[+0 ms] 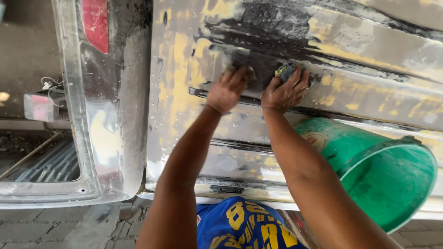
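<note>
A vehicle body panel (194, 69), grey with yellow filler patches and dark wet smears, fills the view. My right hand (285, 91) presses a small dark sanding pad with a yellow edge (283, 70) flat against the panel. My left hand (227, 90) rests beside it on the wet dark patch, its fingers blurred; nothing shows in its grip. Both forearms reach up from the bottom of the frame.
A green plastic bucket (392, 180) stands tilted at lower right, close under my right forearm. A red tail lamp (96, 23) and the open rear edge of the vehicle lie at left. Blue shorts with yellow print (240, 226) and paving bricks (41, 228) show below.
</note>
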